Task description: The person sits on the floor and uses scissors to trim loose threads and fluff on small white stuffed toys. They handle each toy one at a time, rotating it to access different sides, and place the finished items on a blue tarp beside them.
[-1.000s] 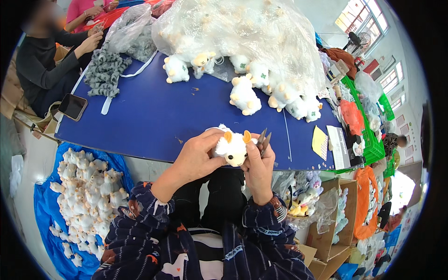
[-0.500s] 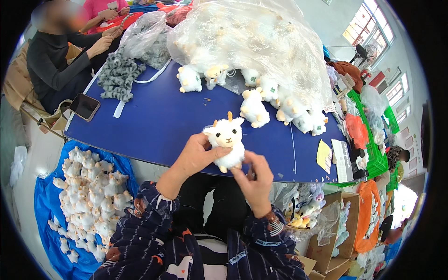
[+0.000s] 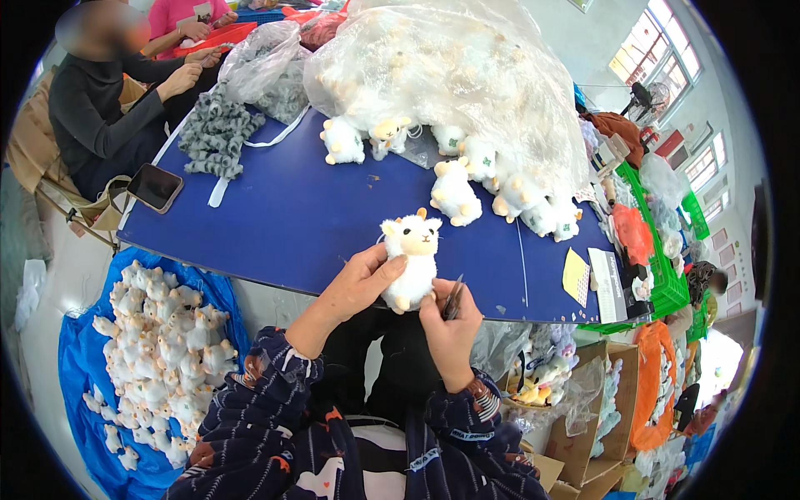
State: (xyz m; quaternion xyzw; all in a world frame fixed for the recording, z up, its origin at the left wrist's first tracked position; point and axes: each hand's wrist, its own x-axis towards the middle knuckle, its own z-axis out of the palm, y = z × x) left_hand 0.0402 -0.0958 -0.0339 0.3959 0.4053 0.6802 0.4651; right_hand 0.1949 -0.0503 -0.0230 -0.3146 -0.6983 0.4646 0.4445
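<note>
A fluffy white plush sheep (image 3: 412, 265) with small tan horns, black eyes and cream feet is held upright over the table's near edge, facing me. My left hand (image 3: 354, 285) is closed round its side, thumb across its front. My right hand (image 3: 450, 329) is closed at the toy's lower right, its thumb and fingertips by a foot. Out of the right hand's curled fingers sticks a small dark metal tool (image 3: 454, 298) with pointed tips. It looks like snips or tweezers; I cannot tell which.
Finished-looking white plush toys (image 3: 456, 193) lie on the blue table (image 3: 275, 225) beside a big clear plastic bag (image 3: 450, 67) full of more. Grey curly plush pieces (image 3: 218, 133) and a phone (image 3: 155, 187) lie left. A blue sack (image 3: 79, 367) holds small toys. A co-worker (image 3: 104, 108) sits far left.
The plush sheep has tipped back a little and moved slightly down. My right hand has turned and lowered, and the dark tool now shows plainly between its fingers.
</note>
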